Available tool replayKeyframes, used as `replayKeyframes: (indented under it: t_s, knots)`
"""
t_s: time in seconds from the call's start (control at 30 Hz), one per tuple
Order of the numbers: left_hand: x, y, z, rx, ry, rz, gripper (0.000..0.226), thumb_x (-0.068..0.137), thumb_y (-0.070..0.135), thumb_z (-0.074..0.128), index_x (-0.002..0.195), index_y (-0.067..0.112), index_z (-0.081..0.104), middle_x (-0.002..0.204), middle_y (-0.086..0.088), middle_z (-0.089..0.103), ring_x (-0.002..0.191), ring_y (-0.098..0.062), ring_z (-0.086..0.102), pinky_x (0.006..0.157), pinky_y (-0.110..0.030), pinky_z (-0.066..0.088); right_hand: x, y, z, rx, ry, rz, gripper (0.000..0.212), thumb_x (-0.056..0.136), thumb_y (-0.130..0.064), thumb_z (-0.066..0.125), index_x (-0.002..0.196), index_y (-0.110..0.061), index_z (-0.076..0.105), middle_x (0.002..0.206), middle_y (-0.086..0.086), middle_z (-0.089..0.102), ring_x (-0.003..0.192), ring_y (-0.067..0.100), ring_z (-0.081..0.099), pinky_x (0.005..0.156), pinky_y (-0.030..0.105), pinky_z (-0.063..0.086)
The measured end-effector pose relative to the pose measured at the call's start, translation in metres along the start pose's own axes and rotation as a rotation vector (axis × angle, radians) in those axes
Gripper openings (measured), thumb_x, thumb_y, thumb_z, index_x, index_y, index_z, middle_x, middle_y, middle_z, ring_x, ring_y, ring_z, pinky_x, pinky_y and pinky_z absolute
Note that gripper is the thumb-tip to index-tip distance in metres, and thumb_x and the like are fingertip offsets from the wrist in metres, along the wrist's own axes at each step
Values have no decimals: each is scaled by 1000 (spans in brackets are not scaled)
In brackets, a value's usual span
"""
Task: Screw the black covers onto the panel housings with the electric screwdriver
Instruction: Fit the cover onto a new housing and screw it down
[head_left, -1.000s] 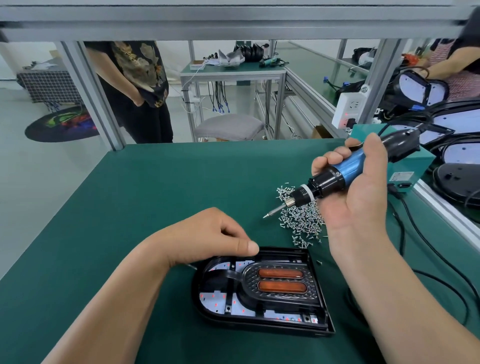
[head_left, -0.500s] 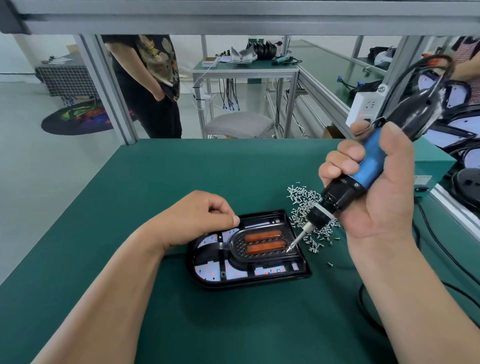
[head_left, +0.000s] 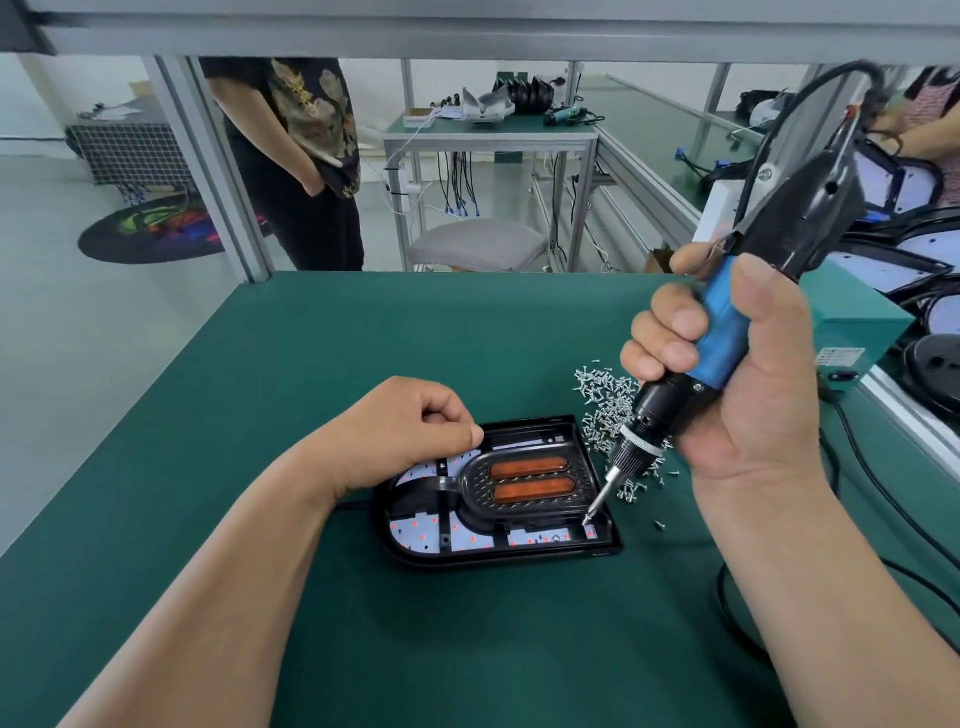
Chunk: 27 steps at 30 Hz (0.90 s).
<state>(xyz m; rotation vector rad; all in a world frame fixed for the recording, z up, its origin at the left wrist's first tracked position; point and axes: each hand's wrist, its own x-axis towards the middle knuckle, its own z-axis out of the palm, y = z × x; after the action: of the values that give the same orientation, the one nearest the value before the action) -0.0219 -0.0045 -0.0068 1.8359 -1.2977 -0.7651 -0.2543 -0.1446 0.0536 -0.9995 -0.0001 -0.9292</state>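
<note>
Counter (head_left: 291, 395) carries the panel housing (head_left: 498, 561) and black cover (head_left: 467, 506), steadied at the far rim by the left hand (head_left: 405, 431), fingers curled, nothing visible in them. Right hand (head_left: 753, 405) clamps the electric screwdriver (head_left: 722, 343), bit at the corner below it; screws (head_left: 605, 395) just beyond. Likely step: driving that corner. Next: seat bit squarely, press
</note>
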Motion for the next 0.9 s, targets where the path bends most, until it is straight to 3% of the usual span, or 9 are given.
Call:
replayKeyframes:
  t_s: [0.17,0.3,0.4,0.7,0.9]
  knots:
    - [1,0,0,4,1,6,13,90,29,82,79,24,77,58,16,52,57,-4,46,58,-17,41,0,2,0,9,-20,20,25,105,-32,38,105,-16,57,68,-7,48,52,7,44,55,25,45]
    - [1,-1,0,4,-2,0,14,90,30,82,78,25,78,58,17,54,57,-3,48,58,-15,42,0,4,-1,-28,-63,29,17,96,-30,60,105,-16,59,68,-7,49,52,7,45,56,26,45]
    - [1,-1,1,-3,-2,0,15,90,30,81,77,24,77,57,18,55,56,-3,48,58,-14,41,0,6,0,-57,-106,37,35,85,-39,77,106,-16,60,69,-7,50,52,8,46,56,27,45]
    - [-1,1,9,-40,66,-15,27,87,33,85,78,11,73,60,7,43,55,-10,39,53,-14,35,-3,11,2,-67,-216,81,41,85,-42,80,109,-15,60,68,-6,52,51,10,49,56,27,46]
    - [0,1,13,-23,112,-42,30,86,35,87,72,15,70,50,15,40,50,-8,35,53,-17,34,-2,9,0,-43,-252,120,35,86,-40,80,103,-19,59,68,-7,53,51,8,50,54,26,45]
